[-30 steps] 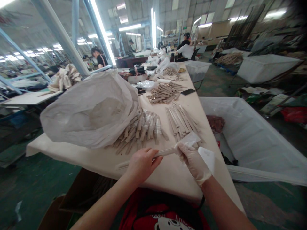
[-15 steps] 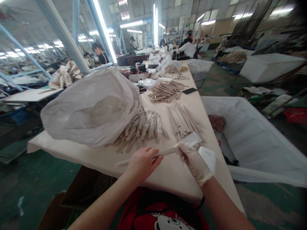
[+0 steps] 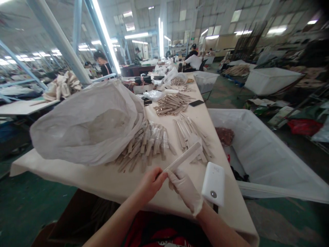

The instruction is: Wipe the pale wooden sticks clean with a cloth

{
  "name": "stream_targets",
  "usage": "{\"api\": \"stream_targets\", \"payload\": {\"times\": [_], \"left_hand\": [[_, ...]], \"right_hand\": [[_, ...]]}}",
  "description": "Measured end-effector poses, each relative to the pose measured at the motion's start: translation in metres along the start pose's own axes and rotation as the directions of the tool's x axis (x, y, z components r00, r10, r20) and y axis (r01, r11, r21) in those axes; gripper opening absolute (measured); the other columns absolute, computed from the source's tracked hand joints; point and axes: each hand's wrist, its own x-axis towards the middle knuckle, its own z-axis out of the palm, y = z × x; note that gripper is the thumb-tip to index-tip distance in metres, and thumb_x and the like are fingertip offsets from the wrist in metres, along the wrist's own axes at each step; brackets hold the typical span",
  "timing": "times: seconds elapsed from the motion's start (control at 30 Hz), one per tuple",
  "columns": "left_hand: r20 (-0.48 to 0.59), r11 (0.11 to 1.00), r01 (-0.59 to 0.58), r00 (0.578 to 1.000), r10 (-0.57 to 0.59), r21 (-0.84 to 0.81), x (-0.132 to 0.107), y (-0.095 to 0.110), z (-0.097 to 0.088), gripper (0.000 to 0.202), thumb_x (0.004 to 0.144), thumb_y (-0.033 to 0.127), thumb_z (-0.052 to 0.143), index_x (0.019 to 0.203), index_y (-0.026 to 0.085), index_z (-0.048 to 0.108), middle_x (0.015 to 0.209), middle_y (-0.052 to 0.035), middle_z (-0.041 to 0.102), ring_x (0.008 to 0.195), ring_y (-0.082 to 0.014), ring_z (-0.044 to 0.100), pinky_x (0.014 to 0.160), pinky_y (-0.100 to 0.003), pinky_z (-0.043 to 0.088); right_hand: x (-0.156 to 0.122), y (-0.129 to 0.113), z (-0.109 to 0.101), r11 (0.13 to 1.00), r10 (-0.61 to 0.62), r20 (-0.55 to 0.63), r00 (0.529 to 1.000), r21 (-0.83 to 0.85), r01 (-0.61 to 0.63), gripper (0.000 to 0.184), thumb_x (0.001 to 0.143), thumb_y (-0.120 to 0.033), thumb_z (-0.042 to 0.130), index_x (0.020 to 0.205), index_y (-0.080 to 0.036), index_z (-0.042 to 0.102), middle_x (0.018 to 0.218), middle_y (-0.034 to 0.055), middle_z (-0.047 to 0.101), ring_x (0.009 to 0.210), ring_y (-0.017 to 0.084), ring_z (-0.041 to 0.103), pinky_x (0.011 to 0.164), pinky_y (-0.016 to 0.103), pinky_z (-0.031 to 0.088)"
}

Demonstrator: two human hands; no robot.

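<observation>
A flat beige strip [image 3: 185,156] in clear plastic slants up and away from my two hands, over the table. My bare left hand [image 3: 152,183] pinches its near end between thumb and fingers. Right beside it, my right hand [image 3: 184,188], in a pale thin glove, is closed on the same end; the hands almost touch. Beyond the strip's far end lies a fanned pile of similar strips [image 3: 181,132]. To the left is another pile of strips, several in plastic [image 3: 154,142]. A white device with a round button [image 3: 214,183] lies right of my gloved hand.
A large white plastic bag [image 3: 84,127] covers the table's left side. Farther back lie a heap of strips with metal ends [image 3: 169,104] and a dark flat object [image 3: 196,103]. A deep white bin [image 3: 267,147] stands against the right edge. Other people sit in the distance.
My right hand has moved left along the strip to meet my left hand. The strip's far end now points up and away, and the white device is uncovered. The view has shifted slightly.
</observation>
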Motion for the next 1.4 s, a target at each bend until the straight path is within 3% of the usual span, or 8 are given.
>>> {"api": "stream_targets", "payload": {"times": [0.23,0.43,0.63,0.77,0.83,1.0,1.23,1.4], "left_hand": [[0.006,0.999,0.002,1.000,-0.002,-0.053,-0.003,-0.001,0.010,0.033,0.080,0.044,0.040,0.064,0.016,0.045,0.054,0.0055,0.033,0.051,-0.0073,0.032,0.046,-0.019,0.025],[-0.093,0.992,-0.094,0.992,0.087,-0.079,0.021,-0.002,0.029,0.032,0.082,0.040,0.039,0.066,0.015,0.051,0.057,0.0031,0.047,0.055,-0.0086,0.044,0.050,-0.018,0.032],[-0.362,0.973,0.089,0.932,-0.007,0.211,0.084,-0.015,-0.024,0.033,0.085,0.032,0.032,0.069,0.013,0.054,0.051,0.0012,0.051,0.045,-0.0095,0.047,0.048,-0.020,0.036],[-0.524,0.940,0.069,0.843,0.123,0.333,0.095,-0.009,-0.047,0.028,0.082,0.027,0.039,0.096,0.009,0.056,0.095,-0.0124,0.060,0.093,-0.0203,0.054,0.082,-0.031,0.040],[-0.506,0.906,0.004,0.830,0.232,0.422,0.098,-0.003,-0.040,0.032,0.083,0.027,0.041,0.109,0.011,0.051,0.111,-0.0139,0.054,0.108,-0.0226,0.047,0.093,-0.035,0.033],[-0.140,0.901,-0.126,0.970,0.201,0.415,0.153,0.016,0.011,0.026,0.083,0.027,0.042,0.099,0.017,0.059,0.099,-0.0081,0.062,0.096,-0.0187,0.056,0.088,-0.031,0.039],[-0.233,0.956,0.113,0.971,-0.049,0.269,0.270,0.028,0.057,0.041,0.077,0.026,0.055,0.113,0.008,0.050,0.113,-0.0178,0.055,0.105,-0.0246,0.052,0.088,-0.039,0.040],[-0.272,0.970,0.214,0.946,-0.176,0.118,0.293,0.020,0.063,0.033,0.075,0.021,0.057,0.105,0.009,0.051,0.103,-0.0115,0.057,0.099,-0.0228,0.054,0.083,-0.038,0.042]], "right_hand": [[0.005,0.000,0.001,0.917,0.092,-0.217,0.972,0.398,0.002,0.031,0.067,-0.047,0.064,0.083,-0.021,0.065,0.052,-0.0060,0.047,0.043,0.007,0.036,0.042,0.019,0.030],[-0.002,0.024,0.032,0.894,0.092,-0.014,0.996,0.442,-0.076,0.023,0.065,-0.039,0.068,0.060,-0.019,0.058,0.047,-0.0077,0.038,0.041,0.006,0.029,0.040,0.020,0.026],[0.006,0.009,-0.005,0.810,0.091,-0.043,0.995,0.584,-0.049,0.025,0.068,-0.032,0.068,0.090,-0.021,0.064,0.058,-0.0066,0.052,0.047,0.006,0.044,0.046,0.017,0.039],[0.014,-0.001,-0.034,0.741,0.093,-0.110,0.990,0.672,0.005,0.028,0.068,-0.030,0.069,0.093,-0.019,0.066,0.080,0.0012,0.066,0.071,0.011,0.059,0.069,0.021,0.048],[0.017,-0.006,-0.044,0.746,0.111,-0.168,0.980,0.665,0.030,0.027,0.071,-0.036,0.065,0.091,-0.019,0.067,0.088,0.0045,0.068,0.081,0.015,0.062,0.076,0.027,0.049],[0.027,-0.010,-0.055,0.853,0.121,-0.263,0.957,0.520,0.035,0.042,0.074,-0.054,0.054,0.086,-0.017,0.070,0.091,0.0088,0.069,0.085,0.018,0.062,0.077,0.028,0.049],[0.049,0.016,-0.092,0.865,0.156,-0.185,0.970,0.500,-0.044,0.038,0.063,-0.054,0.065,0.078,-0.019,0.071,0.049,0.0034,0.060,0.036,0.012,0.050,0.033,0.022,0.040],[0.055,0.026,-0.106,0.825,0.139,-0.169,0.976,0.564,-0.020,0.053,0.046,-0.022,0.082,0.096,-0.029,0.065,0.075,0.0003,0.068,0.050,0.010,0.058,0.048,0.020,0.050]]}}
